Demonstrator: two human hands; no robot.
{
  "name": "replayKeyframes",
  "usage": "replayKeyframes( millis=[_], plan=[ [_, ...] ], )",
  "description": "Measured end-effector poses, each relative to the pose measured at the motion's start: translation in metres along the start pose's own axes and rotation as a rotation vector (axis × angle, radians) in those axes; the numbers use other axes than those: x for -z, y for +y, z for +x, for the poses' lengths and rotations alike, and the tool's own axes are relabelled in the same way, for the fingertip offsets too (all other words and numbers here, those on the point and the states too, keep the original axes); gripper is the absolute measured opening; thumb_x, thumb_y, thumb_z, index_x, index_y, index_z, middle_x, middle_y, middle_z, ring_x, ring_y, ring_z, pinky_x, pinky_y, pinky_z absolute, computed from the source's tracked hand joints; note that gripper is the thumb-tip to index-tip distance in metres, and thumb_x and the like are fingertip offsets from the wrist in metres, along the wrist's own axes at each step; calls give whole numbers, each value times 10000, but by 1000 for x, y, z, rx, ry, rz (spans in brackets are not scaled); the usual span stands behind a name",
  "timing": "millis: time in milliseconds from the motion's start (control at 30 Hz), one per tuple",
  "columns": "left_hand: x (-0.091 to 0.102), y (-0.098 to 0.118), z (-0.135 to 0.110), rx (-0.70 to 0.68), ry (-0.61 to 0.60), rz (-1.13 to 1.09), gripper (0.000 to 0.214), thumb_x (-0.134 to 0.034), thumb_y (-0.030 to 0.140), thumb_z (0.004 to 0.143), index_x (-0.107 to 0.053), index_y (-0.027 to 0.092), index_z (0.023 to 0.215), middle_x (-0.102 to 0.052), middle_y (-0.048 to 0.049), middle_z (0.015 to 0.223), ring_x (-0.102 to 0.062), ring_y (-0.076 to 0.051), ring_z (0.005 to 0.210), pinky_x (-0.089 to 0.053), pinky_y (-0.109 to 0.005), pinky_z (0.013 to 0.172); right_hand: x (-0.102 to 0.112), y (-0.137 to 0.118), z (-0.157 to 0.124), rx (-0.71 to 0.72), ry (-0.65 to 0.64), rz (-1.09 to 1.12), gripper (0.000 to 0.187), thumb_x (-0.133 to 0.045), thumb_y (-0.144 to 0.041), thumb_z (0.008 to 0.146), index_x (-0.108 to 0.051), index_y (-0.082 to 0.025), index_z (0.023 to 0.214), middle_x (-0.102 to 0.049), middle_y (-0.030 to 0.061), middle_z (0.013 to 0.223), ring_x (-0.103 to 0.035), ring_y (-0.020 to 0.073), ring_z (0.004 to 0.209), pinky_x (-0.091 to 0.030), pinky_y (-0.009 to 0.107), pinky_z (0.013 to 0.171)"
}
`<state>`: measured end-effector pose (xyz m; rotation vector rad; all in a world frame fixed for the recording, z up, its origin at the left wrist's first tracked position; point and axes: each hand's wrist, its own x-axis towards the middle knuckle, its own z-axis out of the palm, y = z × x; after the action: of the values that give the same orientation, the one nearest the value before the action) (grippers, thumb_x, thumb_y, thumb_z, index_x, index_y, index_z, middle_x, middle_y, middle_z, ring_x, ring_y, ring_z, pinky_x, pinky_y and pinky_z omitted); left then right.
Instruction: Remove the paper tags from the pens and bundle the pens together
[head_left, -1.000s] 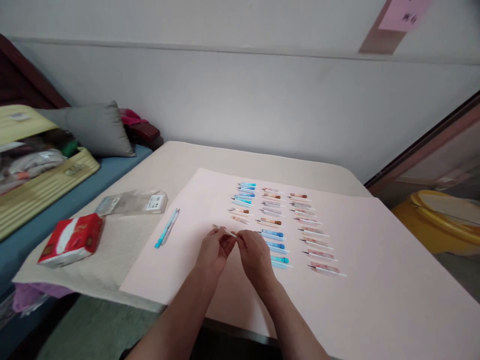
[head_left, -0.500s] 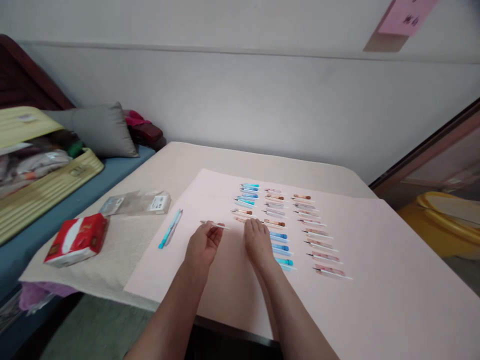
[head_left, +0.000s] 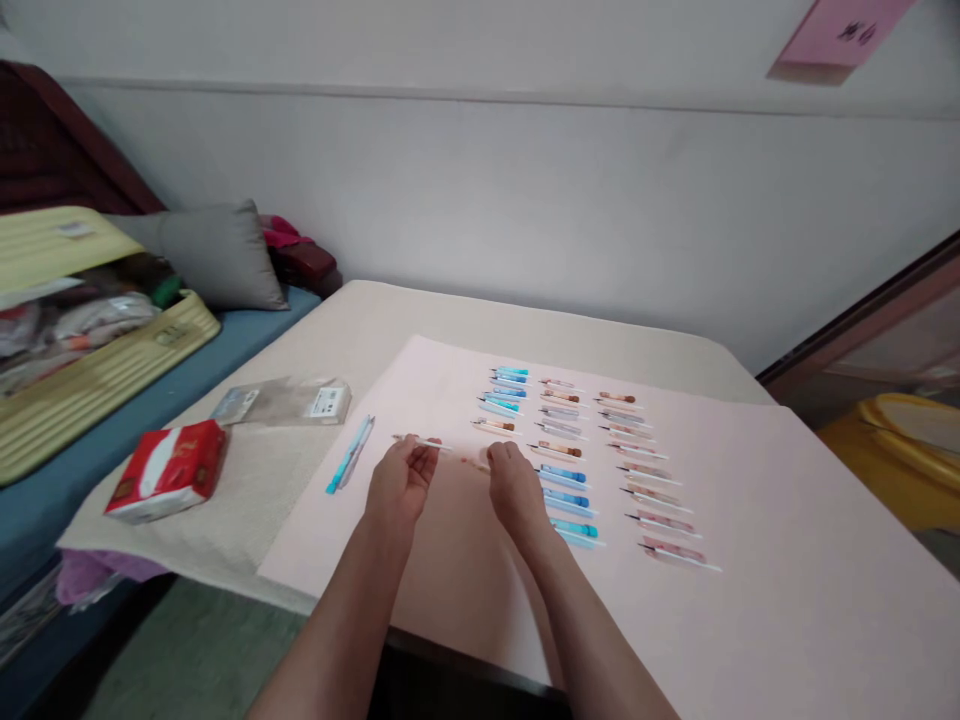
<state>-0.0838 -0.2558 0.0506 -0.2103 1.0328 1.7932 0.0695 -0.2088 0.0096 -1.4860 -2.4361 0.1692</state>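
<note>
My left hand (head_left: 401,483) pinches a thin white pen refill (head_left: 420,442) that sticks out to the left, just above a pale pink sheet (head_left: 750,560). My right hand (head_left: 514,485) rests on the sheet with its fingers curled, their tips on a small peach pen barrel (head_left: 474,462). Right of my hands, three columns of small blue, pink and brown pen parts (head_left: 585,460) lie in tidy rows. A light blue pen (head_left: 350,454) lies at the sheet's left edge.
A clear packet (head_left: 285,401) and a red tissue pack (head_left: 166,471) lie on the beige table cover at left. Beyond is a bed with a grey pillow (head_left: 214,255) and an open yellow suitcase (head_left: 90,340). A yellow tub (head_left: 900,450) stands at right.
My hands were together on one piece and have drawn apart. The left one carried the white refill to the left; the right one went down onto the sheet by the rows.
</note>
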Motion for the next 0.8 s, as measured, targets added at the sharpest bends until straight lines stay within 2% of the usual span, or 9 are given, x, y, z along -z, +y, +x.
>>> replayKeyframes(
  millis=[67,167,233,300,367,500,633,800],
  plan=[
    [1,1,1,-24,-2,9,104,-504,61,818,-522,115,731,-646,-100,652,-636,-119,587,-538,-190,551,9,0,-3,-1,21,28,166,-381,-96,871,-517,-192,877,-552,20,813,-452,149,655,-233,276,583],
    [3,3,4,-65,15,5,96,-504,63,820,-524,117,743,-647,-88,655,-637,-116,586,-541,-199,560,15,-2,-9,30,22,7,127,-417,-136,876,-528,-194,894,-562,31,840,-484,161,732,-260,278,613],
    [5,5,8,-81,37,-6,100,-496,67,829,-522,120,749,-645,-76,650,-634,-110,578,-543,-201,565,12,-6,-12,81,-13,-8,90,-477,-193,864,-537,-195,931,-569,48,898,-502,181,813,-291,279,643],
    [7,7,11,-84,52,-12,104,-488,75,839,-519,121,751,-645,-73,647,-632,-105,570,-542,-200,562,7,-10,-15,121,-74,-31,138,-541,-245,836,-541,-191,963,-570,61,934,-510,200,850,-320,284,657],
    [8,10,13,-82,56,-13,104,-485,81,843,-518,120,752,-646,-74,651,-633,-106,571,-542,-201,560,-1,-14,-17,129,-130,-76,154,-565,-225,815,-547,-177,960,-569,78,943,-516,212,853,-340,290,655],
    [7,11,12,-81,47,-19,92,-495,74,836,-525,112,758,-650,-81,655,-643,-118,586,-549,-211,570,-11,-17,-18,118,-178,-129,149,-462,-82,832,-564,-153,914,-574,98,914,-528,206,822,-342,292,633],
    [5,9,9,-86,25,-7,88,-502,64,830,-530,112,761,-651,-71,646,-650,-118,599,-547,-200,568,-10,-14,-16,130,-165,-121,203,-430,-27,816,-564,-159,892,-583,86,899,-526,199,804,-310,291,621],
    [5,6,8,-85,4,12,87,-509,74,826,-534,116,754,-652,-69,648,-649,-118,599,-543,-201,562,7,-9,-15,104,-81,-66,157,-406,-108,878,-536,-196,889,-581,34,822,-512,169,720,-253,287,596]
  ],
)
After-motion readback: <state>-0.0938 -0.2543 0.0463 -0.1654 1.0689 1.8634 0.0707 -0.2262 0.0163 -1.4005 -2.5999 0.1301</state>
